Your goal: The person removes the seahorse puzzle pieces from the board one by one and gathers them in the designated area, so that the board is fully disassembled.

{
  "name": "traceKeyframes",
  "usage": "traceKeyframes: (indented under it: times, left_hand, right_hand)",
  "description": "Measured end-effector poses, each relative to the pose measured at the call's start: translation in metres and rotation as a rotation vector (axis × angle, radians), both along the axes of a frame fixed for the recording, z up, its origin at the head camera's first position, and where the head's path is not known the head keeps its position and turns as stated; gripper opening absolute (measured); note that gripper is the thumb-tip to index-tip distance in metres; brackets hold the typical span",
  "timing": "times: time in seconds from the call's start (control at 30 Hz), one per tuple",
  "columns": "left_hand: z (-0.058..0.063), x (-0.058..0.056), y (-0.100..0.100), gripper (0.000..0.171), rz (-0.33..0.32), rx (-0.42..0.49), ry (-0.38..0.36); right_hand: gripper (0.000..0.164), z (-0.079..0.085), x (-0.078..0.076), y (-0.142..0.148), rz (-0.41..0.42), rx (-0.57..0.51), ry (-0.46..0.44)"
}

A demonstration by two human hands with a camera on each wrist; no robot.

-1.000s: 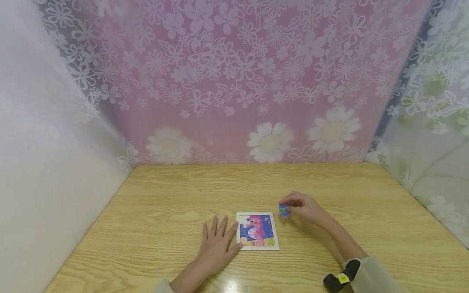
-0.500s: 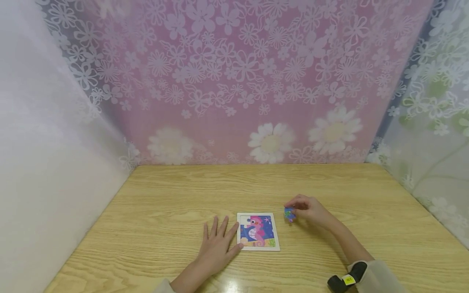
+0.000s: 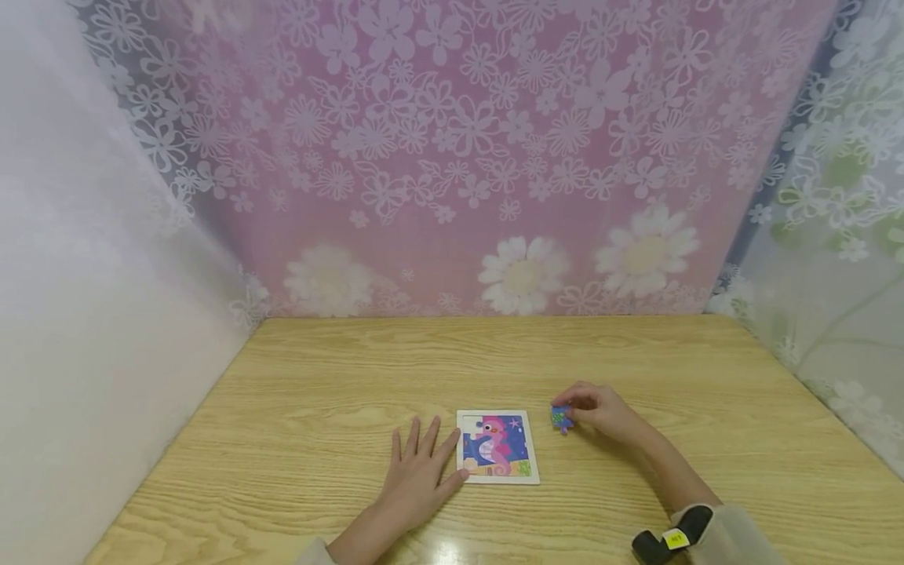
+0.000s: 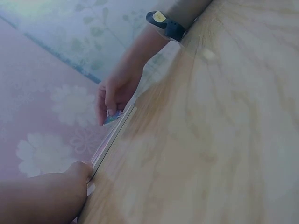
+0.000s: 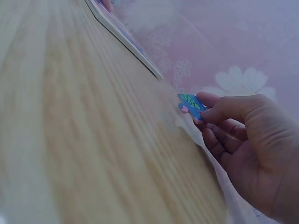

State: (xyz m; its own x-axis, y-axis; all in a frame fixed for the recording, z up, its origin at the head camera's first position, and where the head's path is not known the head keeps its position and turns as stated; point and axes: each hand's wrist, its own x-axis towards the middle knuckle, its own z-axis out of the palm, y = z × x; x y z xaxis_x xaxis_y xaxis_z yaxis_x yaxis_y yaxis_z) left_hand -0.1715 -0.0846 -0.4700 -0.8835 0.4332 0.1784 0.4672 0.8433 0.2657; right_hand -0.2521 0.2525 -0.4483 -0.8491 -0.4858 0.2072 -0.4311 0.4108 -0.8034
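Two hands work at a table (image 3: 318, 392), where we find a seahorse puzzle (image 3: 497, 449) lying flat, a white gap (image 3: 471, 426) showing at its far left corner. The left hand (image 3: 417, 477) rests just left of the puzzle, fingers straight and spread, gripping nothing; its thumb touches the near left corner and its forefinger reaches the left edge, a placing we would judge meant to stop the puzzle from sliding. Just right of the puzzle and apart from it, the right hand (image 3: 606, 414) pinches a blue piece (image 3: 560, 417) between thumb and fingertips, the grip barely parted around something so thin. We take the hold at one edge as a way of leaving the printed face and a knob uncovered. A black band (image 3: 671, 539) circles the right wrist, nearer us than the puzzle; beyond the puzzle hangs a flowered curtain (image 3: 424, 157).
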Motion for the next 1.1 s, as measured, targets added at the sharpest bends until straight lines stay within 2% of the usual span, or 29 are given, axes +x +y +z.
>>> traceKeyframes:
  times: [0.23, 0.5, 0.67, 1.1]
  left_hand:
    - [-0.002, 0.002, -0.001, 0.062, -0.003, 0.010, -0.006]
    - [-0.002, 0.001, 0.000, 0.062, 0.010, 0.004, -0.002]
    - [-0.002, 0.000, 0.000, 0.062, 0.001, 0.011, -0.007]
    - [-0.002, -0.001, 0.001, 0.062, -0.004, 0.004, -0.002]
  right_hand:
    - [0.018, -0.007, -0.001, 0.000, 0.024, -0.011, 0.021]
    - [0.017, -0.010, 0.000, -0.002, -0.008, -0.009, 0.071]
    - [0.017, -0.012, -0.001, -0.002, -0.030, 0.030, 0.114]
    - [0.017, -0.010, 0.003, -0.005, -0.086, 0.064, 0.107]
